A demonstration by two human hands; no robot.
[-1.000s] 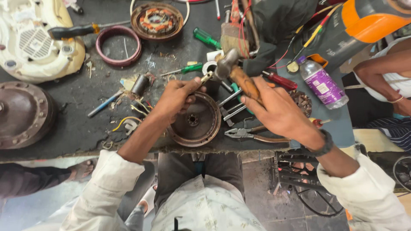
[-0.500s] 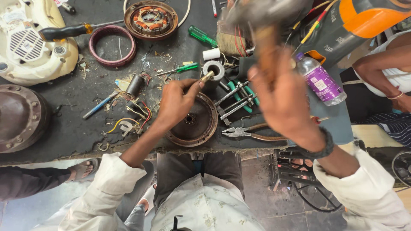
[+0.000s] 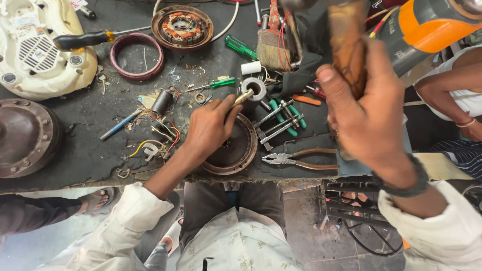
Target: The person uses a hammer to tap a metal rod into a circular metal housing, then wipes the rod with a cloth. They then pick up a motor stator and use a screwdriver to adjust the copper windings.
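Motor housing [image 3: 232, 150], round and dark brown, sits at the near edge of the black workbench [image 3: 90, 150], right in front of me; my left hand [image 3: 211, 125] rests on its top and pinches a short brass-coloured punch [image 3: 243, 97], tip tilted up and away toward a small grey ring [image 3: 254, 89] just beyond the housing. My right hand [image 3: 369, 113] is raised well above the bench, right of the housing, fist closed around the brown wooden handle of a hammer [image 3: 346, 47]; hammer head is at the top frame edge, blurred. Just right of the housing lie three metal rods with green ends [image 3: 276, 120], and pliers [image 3: 296, 159] with reddish grips, near the bench edge. Left of the housing: loose coloured wires [image 3: 155, 138], a small dark capacitor [image 3: 161, 102], a thin blue-handled tool [image 3: 118, 125]. Beyond the housing: a green screwdriver [image 3: 241, 47], a smaller green one [image 3: 216, 84], a white cylinder [image 3: 250, 68], a paint brush [image 3: 273, 47]. Farther back, a copper-wound stator [image 3: 182, 27] and a maroon ring [image 3: 137, 56]. Far left of the housing, a big brown round cover [image 3: 25, 138], a cream fan body [image 3: 35, 55] with a black-handled screwdriver [image 3: 90, 39] lying across it. Far right, an orange and grey power tool [image 3: 427, 27] and another person's arm [image 3: 452, 90]. A sandalled foot [image 3: 95, 200] shows below the bench, left of my legs.
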